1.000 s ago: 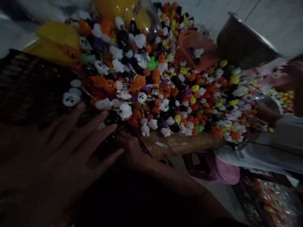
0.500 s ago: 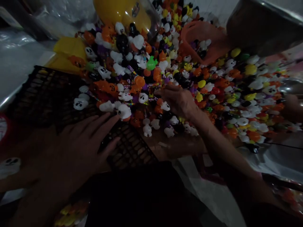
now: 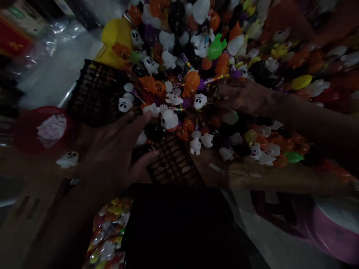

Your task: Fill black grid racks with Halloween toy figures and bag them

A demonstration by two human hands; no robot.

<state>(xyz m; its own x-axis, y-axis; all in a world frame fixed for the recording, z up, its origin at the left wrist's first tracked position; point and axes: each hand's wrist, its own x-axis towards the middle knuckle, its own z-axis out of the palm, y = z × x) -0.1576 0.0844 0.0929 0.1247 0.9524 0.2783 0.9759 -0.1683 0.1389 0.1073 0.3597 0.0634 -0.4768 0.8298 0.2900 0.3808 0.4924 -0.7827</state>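
A heap of small plastic toy figures spreads before me: white ghosts (image 3: pixel 151 65), orange pumpkin figures (image 3: pixel 192 83), and a green one (image 3: pixel 217 46). Some are joined to clear tubes of coloured beads (image 3: pixel 215 79). My left hand (image 3: pixel 117 145) is open, fingers spread over a black lattice basket (image 3: pixel 175 160), close to a large white figure (image 3: pixel 169 120). Nothing shows in its grasp. My right hand (image 3: pixel 244 98) reaches into the pile from the right, its fingertips among the figures. Dimness and blur hide whether it holds one.
On the left stand a red bowl (image 3: pixel 21 130) with white paper slips and a clear plastic bag (image 3: pixel 47 71). A yellow object (image 3: pixel 116 41) lies behind the basket. The wooden table edge (image 3: pixel 260 177) runs along the front, with a pink container (image 3: pixel 333 231) below.
The view has shifted to the left and closer, bringing the red bowl into sight. My right hand stays in the pile, its forearm now lying more level. My left hand remains spread.
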